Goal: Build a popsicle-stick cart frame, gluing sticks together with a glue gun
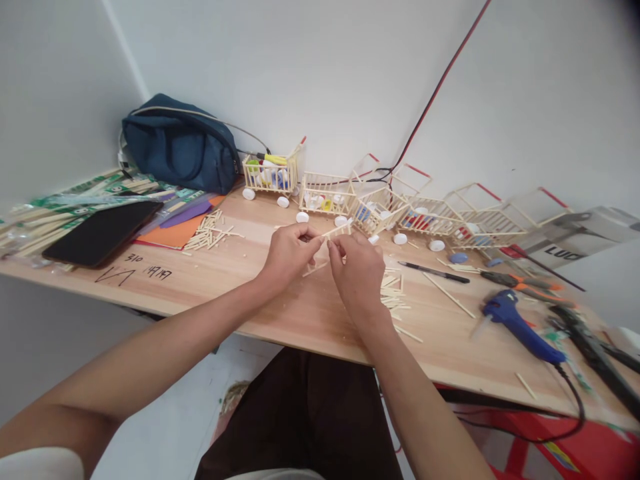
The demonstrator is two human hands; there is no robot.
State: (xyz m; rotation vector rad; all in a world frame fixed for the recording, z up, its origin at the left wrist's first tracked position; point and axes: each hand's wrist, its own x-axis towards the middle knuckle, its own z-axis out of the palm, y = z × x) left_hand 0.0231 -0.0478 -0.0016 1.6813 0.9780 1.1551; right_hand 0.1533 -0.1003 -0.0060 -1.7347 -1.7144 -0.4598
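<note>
Over the middle of the wooden table, my left hand point(291, 253) and my right hand point(356, 267) meet at a small frame of pale wooden sticks point(339, 232). Fingers of both hands are pinched on this frame, with the fingertips close together. Part of the frame is hidden behind the hands. Just behind them stand small stick carts with white wheels, one of them point(327, 195) holding small coloured pieces. Short loose sticks point(395, 300) lie beside my right hand.
A blue bag point(183, 143), a dark phone point(103, 233), orange paper point(173, 230) and stick bundles lie at the left. At the right are a black pen point(434, 272), a blue glue gun point(523, 327) with a cable, and orange-handled pliers point(525, 283). The table's front edge is near my forearms.
</note>
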